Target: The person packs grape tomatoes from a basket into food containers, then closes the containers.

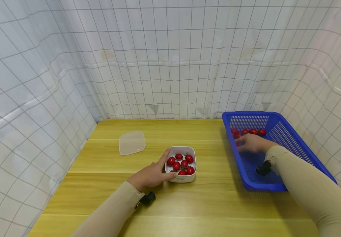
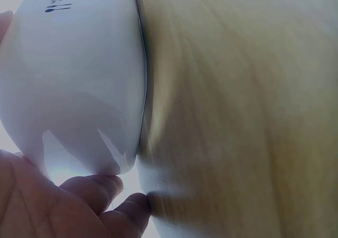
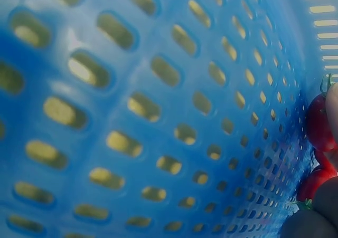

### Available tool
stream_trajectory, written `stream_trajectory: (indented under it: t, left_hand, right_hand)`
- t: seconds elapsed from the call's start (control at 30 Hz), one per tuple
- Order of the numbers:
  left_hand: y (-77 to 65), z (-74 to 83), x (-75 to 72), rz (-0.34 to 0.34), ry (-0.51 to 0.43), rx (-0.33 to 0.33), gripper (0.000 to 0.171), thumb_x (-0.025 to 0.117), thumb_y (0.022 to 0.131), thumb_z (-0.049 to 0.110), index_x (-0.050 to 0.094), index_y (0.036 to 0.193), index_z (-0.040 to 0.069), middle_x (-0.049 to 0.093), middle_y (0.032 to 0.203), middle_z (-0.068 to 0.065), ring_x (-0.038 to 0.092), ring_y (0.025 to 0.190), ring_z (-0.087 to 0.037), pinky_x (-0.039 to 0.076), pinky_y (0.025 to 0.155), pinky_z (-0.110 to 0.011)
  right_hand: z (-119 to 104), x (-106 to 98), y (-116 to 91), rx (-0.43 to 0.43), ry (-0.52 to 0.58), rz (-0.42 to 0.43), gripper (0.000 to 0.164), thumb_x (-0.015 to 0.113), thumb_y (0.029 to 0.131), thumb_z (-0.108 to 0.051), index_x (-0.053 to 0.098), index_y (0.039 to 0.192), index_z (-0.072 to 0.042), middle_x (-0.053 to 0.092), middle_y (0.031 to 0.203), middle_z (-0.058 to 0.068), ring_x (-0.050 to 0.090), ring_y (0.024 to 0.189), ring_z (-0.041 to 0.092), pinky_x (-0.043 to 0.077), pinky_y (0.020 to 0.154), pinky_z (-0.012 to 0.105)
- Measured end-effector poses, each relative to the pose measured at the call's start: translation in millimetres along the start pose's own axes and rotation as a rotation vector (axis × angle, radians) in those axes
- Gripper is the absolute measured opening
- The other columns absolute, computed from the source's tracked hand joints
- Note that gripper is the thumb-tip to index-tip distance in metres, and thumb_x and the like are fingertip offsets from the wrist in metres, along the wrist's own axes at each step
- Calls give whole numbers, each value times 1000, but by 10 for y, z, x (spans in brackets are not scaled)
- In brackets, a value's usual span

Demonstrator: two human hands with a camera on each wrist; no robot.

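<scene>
My left hand (image 1: 154, 174) holds a small white square container (image 1: 185, 178), its thumb at the near rim and fingers along the left side. Inside lie several red cherry tomatoes (image 1: 184, 163) with green stems. In the left wrist view, fingertips (image 2: 132, 209) are low beside the container's wall (image 2: 79, 74), close to the table. My right hand (image 1: 254, 143) reaches into a blue basket (image 1: 241, 176) near its left wall, at more cherry tomatoes (image 1: 253, 131). The right wrist view shows a tomato (image 3: 319, 123) overlapped by a digit; whether it is pinched I cannot tell.
A translucent lid (image 1: 132, 143) lies on the wooden table (image 1: 206, 207), behind and left of the container. The blue basket stands at the right, with slotted walls. A white gridded curtain (image 1: 170, 65) encloses the back and sides.
</scene>
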State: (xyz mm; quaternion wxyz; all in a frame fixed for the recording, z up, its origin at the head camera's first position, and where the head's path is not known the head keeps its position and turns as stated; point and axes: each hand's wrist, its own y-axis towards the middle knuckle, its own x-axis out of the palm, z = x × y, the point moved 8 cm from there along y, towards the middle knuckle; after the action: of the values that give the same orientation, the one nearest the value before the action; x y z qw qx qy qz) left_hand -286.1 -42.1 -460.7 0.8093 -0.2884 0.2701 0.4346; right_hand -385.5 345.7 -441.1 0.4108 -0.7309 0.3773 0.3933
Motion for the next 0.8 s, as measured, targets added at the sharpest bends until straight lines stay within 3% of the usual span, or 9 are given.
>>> stream_trajectory:
  t: [0.3,0.57,0.8]
  left_hand:
    - [3,5,-2,2,8,4,104,65,95,63,1,171,32,32,172,-9,33,154,-52,20,129,-64]
    - [-3,15,3,-1,4,5,104,65,96,62,1,171,30,31,173,-9,33,155,-51,20,129,-64]
    - [6,7,10,-6,0,5,104,66,96,62,0,171,31,30,174,-7,32,155,-50,18,130,-62]
  right_hand:
    - [-49,-25,-13,-37,-41,19,53,71,100,-28,63,138,8,68,136,27,65,127,44,50,108,60]
    - [-30,-60,-17,-15,-18,36,51,76,97,-32,67,135,2,72,129,21,71,104,26,57,97,54]
    - [-65,-160,-61,-54,-44,101,44,78,94,-30,72,129,-3,75,120,15,70,107,28,56,96,54]
